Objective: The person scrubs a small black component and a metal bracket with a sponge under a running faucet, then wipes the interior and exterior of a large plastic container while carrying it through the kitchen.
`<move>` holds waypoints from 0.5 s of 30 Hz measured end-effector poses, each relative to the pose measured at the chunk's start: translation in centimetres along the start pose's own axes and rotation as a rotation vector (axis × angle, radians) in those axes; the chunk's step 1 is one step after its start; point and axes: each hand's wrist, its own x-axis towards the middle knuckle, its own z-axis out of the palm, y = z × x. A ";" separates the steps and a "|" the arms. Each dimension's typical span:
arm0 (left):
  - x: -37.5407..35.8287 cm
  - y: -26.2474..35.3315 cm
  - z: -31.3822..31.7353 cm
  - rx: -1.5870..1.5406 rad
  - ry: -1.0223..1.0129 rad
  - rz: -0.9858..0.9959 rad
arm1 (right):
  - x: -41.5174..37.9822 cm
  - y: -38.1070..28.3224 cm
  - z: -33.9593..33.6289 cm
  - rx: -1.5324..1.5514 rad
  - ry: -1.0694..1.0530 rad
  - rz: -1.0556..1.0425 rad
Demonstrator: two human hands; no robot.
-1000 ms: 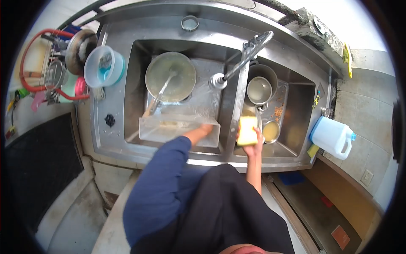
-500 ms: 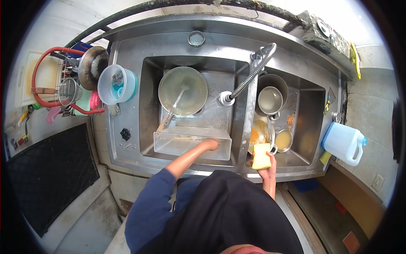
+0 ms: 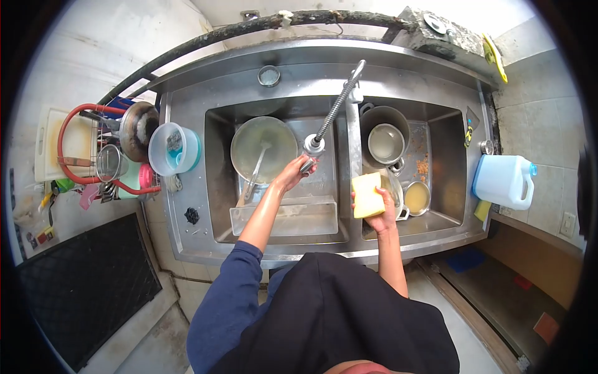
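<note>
Faucet hose (image 3: 336, 109): long axis diagonal, head (image 3: 313, 146) down-left. Left hand (image 3: 294, 172), risen from clear container (image 3: 286, 218), fingers curled at head. Right hand (image 3: 378, 212) grips sponge (image 3: 367, 194).

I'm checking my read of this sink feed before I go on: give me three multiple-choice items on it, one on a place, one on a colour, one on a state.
1. Where is the left hand?
A. at the faucet spray head
B. on the white jug
C. in the right basin

2. What colour is the sponge in the right hand?
A. green
B. yellow
C. pink

3. How does the clear rectangular container lie?
A. stacked on the drying rack
B. held up in the air
C. set down in the left basin

Answers:
1. A, the fingers reach up to the head at the end of the coiled hose.
2. B, the block gripped over the divider is pale yellow.
3. C, it rests in the basin in front of the pan, neither hand on it.
</note>
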 end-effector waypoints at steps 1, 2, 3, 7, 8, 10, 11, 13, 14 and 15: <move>0.8 -0.3 -0.1 -0.080 -0.037 0.020 | -0.1 -0.1 0.0 -0.017 -0.020 0.017; 1.2 -0.3 -0.1 -0.082 -0.040 0.017 | -0.3 -0.2 -0.3 -0.017 -0.016 0.015; 1.5 -0.3 -0.3 -0.097 -0.081 0.010 | -0.4 -0.1 -0.5 -0.032 -0.023 0.023; 0.9 -0.1 -0.1 -0.183 -0.050 -0.111 | -1.0 -0.2 -1.4 -0.011 0.002 0.036; 0.7 -0.1 -0.2 -0.228 -0.052 -0.134 | -0.9 -0.2 -1.8 -0.004 -0.003 0.040; 0.3 -0.2 -0.1 -0.270 -0.100 -0.127 | -0.5 -0.4 -2.5 0.002 0.024 0.034; 0.5 -0.6 -0.5 -0.319 -0.157 -0.119 | -0.2 -0.6 -2.5 0.017 -0.010 0.049; 1.2 -1.0 -1.3 -0.209 -0.129 -0.119 | 0.4 -0.5 -2.7 0.003 0.004 0.031; 1.5 -0.9 -1.3 -0.106 -0.104 -0.114 | 0.7 -0.6 -2.5 -0.019 0.021 0.013; 1.7 -1.0 -1.0 -0.101 -0.107 -0.117 | 0.9 -0.6 -2.3 -0.020 0.020 0.018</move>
